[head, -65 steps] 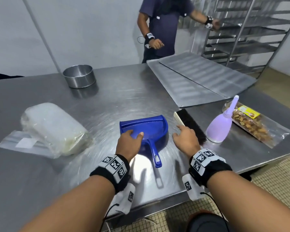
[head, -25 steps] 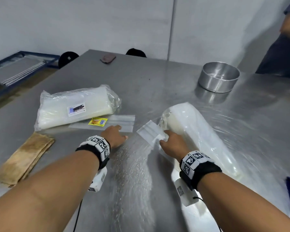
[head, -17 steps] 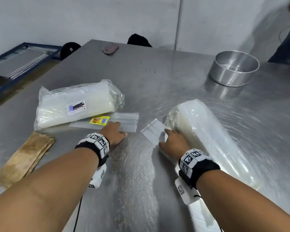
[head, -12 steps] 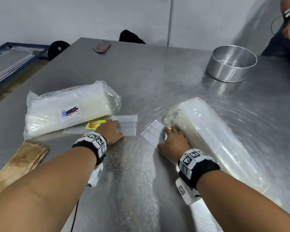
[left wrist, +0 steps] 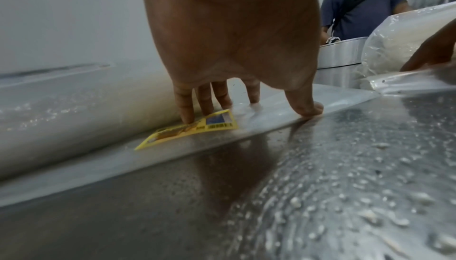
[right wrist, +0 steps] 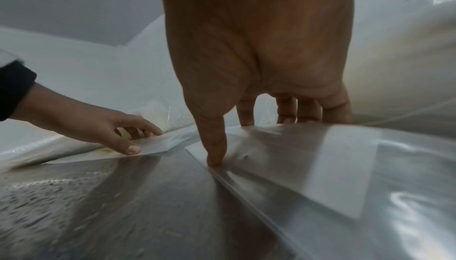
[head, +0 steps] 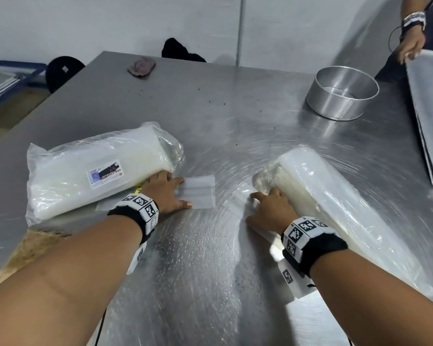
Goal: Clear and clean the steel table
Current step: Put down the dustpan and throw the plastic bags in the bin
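Head view: I see the steel table [head: 210,116], crumb-specked and streaked, with the left hand [head: 164,193] laid flat, fingers extended, on a flat clear plastic bag [head: 200,194] beside a labelled white plastic-wrapped pack [head: 90,171]. The right hand [head: 270,211] rests fingers-out on another flat clear sleeve [head: 238,204], touching the near end of a second long white pack [head: 335,203]. A round metal cake tin [head: 343,96] stands farther back to the right; a brown folded cloth [head: 30,248] lies at the near left edge. Another person's hand [head: 410,47] holds a metal tray [head: 430,108] at the far right. Left wrist view: left fingertips [left wrist: 185,116] press straight down on the clear bag and its yellow label [left wrist: 197,129], nothing gripped, the pack just beside. Right wrist view: right thumb [right wrist: 214,147] and fingers press the sleeve [right wrist: 308,157] onto the steel; the hand is not closed on anything, and the white pack touches its far side.
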`<state>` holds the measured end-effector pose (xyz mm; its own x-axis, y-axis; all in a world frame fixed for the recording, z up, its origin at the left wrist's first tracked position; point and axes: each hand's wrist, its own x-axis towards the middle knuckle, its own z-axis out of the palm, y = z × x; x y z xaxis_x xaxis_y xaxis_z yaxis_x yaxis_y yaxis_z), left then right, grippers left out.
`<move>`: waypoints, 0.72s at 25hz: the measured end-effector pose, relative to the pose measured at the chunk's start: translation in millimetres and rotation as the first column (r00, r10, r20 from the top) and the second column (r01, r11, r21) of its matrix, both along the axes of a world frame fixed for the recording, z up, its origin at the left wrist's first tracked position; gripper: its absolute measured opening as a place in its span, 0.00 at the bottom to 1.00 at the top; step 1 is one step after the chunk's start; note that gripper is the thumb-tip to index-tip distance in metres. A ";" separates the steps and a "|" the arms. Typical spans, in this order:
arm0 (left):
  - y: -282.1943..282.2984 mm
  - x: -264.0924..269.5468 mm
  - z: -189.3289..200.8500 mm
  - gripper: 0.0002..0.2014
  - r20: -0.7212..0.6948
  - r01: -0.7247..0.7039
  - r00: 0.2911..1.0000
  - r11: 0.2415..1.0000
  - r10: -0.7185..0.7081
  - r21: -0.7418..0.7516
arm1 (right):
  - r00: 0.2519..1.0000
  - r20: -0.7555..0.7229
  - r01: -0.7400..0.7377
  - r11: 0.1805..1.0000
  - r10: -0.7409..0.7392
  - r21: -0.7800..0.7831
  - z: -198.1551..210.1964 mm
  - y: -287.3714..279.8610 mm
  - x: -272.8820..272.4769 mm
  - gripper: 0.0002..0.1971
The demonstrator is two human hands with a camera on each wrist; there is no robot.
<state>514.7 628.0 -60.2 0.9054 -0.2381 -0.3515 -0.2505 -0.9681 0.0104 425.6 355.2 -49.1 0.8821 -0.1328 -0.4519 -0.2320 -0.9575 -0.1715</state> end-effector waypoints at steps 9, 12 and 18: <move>2.2 -18.5 6.1 0.27 0.083 0.064 0.995 0.997 -0.061 -0.031 | 0.997 0.057 0.038 0.997 -0.042 0.068 -4.0 8.6 -16.7 0.25; 2.5 -29.7 8.2 0.22 0.104 0.032 0.994 0.993 -0.020 -0.113 | 0.993 0.105 0.042 0.996 -0.050 0.082 4.2 12.6 -25.4 0.24; 5.2 -49.4 32.7 0.16 0.133 -0.036 0.986 0.898 0.105 -0.439 | 0.964 0.255 0.046 0.991 -0.078 0.127 39.8 17.5 -42.4 0.23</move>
<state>465.3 633.2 -27.5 0.9591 -0.2693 -0.0873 -0.2136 -0.8909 0.4008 383.2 372.7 -9.3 0.9627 -0.1504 -0.2251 -0.2230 -0.9118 -0.3447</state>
